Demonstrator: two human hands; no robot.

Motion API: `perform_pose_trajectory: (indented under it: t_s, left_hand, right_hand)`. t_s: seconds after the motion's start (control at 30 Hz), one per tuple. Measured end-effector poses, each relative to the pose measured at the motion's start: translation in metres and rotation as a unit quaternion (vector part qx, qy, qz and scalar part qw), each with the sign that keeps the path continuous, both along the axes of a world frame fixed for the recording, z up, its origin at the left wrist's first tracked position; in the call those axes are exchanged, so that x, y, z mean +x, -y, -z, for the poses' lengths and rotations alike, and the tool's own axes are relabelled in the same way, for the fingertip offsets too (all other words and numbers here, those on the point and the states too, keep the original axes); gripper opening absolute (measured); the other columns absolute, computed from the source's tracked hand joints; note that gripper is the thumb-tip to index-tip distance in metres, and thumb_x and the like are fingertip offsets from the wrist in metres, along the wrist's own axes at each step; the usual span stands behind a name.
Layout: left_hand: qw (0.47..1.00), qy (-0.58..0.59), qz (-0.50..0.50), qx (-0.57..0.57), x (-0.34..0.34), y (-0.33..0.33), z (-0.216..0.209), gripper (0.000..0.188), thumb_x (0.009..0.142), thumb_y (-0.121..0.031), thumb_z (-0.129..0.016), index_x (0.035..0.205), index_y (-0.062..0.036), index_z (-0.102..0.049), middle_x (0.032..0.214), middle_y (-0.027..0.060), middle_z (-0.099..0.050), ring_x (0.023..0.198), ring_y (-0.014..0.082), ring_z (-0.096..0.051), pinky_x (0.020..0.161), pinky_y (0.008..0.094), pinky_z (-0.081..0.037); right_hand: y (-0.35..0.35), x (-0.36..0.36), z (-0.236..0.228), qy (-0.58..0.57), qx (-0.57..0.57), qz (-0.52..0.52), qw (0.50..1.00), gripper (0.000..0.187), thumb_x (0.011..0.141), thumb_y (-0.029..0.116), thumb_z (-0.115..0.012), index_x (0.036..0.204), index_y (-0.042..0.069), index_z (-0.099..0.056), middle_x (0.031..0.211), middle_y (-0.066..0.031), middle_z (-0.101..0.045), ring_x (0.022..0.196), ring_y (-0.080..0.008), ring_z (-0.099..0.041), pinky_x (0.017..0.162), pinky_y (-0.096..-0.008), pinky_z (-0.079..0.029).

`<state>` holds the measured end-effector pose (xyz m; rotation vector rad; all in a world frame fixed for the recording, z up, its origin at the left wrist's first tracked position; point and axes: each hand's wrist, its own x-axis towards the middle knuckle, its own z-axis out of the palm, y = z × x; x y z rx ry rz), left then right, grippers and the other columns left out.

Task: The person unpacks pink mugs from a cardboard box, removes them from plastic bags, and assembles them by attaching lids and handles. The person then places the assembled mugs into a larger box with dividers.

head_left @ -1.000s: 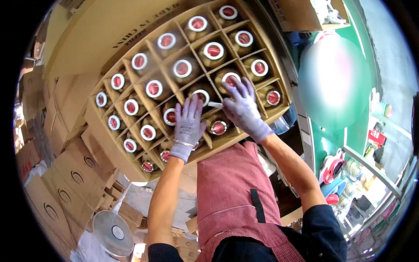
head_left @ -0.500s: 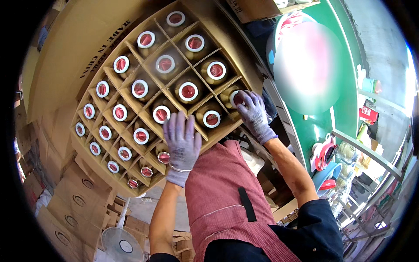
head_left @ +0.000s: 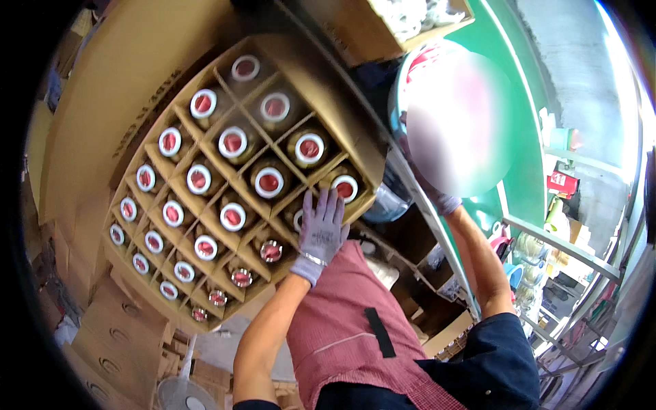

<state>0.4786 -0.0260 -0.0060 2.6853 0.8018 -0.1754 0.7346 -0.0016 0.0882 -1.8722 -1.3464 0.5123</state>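
Note:
A large cardboard carton (head_left: 154, 311) with crossed cardboard dividers holds several glass jars, mouths up, each showing red inside a white ring; a jar (head_left: 269, 182) in the middle is typical. Along the near left edge, a few jars, such as one jar (head_left: 271, 251), have shiny rims instead. My gloved left hand (head_left: 322, 224) lies over a jar in the near row, fingers stretched out and partly covering it. My gloved right hand (head_left: 445, 202) reaches to a blue tub (head_left: 398, 102) on the right; its fingers are hidden by a blurred patch. Pink-red material (head_left: 429, 56) shows at the tub's rim.
A green tabletop (head_left: 529, 102) runs along the right, with an open carton of white items (head_left: 410, 19) at its far end. Raised carton flaps (head_left: 109, 89) stand at the left. Stacked brown boxes (head_left: 113, 342) and a fan (head_left: 183, 393) are at the lower left.
My right hand has left the jar at the carton's near right corner and moved to the tub. My left hand has slid right along the near row. The whole view has shifted somewhat.

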Motion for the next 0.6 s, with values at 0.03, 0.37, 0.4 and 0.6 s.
perform_pose_trajectory:
  t_s: [0.03, 0.37, 0.4, 0.6]
  left_hand:
    - [1.0, 0.028, -0.008, -0.002, 0.009, 0.0, -0.003, 0.067, 0.09, -0.045, -0.053, 0.141, -0.0025, -0.047, 0.15, 0.0161, -0.04, 0.143, 0.0343, -0.03, 0.118, 0.0603, -0.012]
    - [0.998, 0.055, 0.027, -0.012, 0.03, -0.004, 0.011, 0.076, 0.086, -0.054, -0.056, 0.146, -0.0079, -0.042, 0.154, 0.0122, -0.034, 0.146, 0.0327, -0.024, 0.12, 0.0587, -0.012]
    - [0.998, 0.061, 0.006, -0.019, 0.027, -0.005, 0.0, 0.071, 0.087, -0.05, -0.057, 0.142, -0.0066, -0.047, 0.15, 0.0154, -0.039, 0.144, 0.0339, -0.028, 0.119, 0.0586, -0.015]
    - [0.979, 0.174, -0.077, -0.068, 0.016, 0.004, -0.026, 0.064, 0.088, -0.041, -0.061, 0.137, -0.0018, -0.049, 0.142, 0.022, -0.042, 0.134, 0.0395, -0.037, 0.114, 0.0582, -0.025]
  right_hand:
    - [-0.018, 0.016, -0.012, 0.025, 0.021, 0.011, 0.999, 0.032, 0.09, 0.01, -0.065, 0.121, 0.005, -0.059, 0.119, -0.0147, -0.063, 0.117, -0.0291, -0.058, 0.101, -0.0384, -0.045]
    - [-0.223, 0.147, -0.005, 0.338, -0.277, 0.026, 0.899, 0.101, 0.077, 0.041, -0.08, 0.154, 0.01, -0.023, 0.152, -0.0273, -0.031, 0.14, -0.0445, -0.033, 0.111, -0.048, -0.037]
    - [-0.236, 0.147, 0.006, 0.325, -0.303, 0.054, 0.894, 0.109, 0.073, 0.044, -0.082, 0.155, 0.01, -0.019, 0.152, -0.0269, -0.031, 0.139, -0.0445, -0.033, 0.111, -0.049, -0.037]
    - [-0.263, 0.169, 0.048, 0.321, -0.192, 0.091, 0.923, 0.046, 0.085, 0.014, -0.055, 0.131, 0.01, -0.055, 0.134, -0.0219, -0.055, 0.123, -0.038, -0.054, 0.099, -0.0451, -0.047]
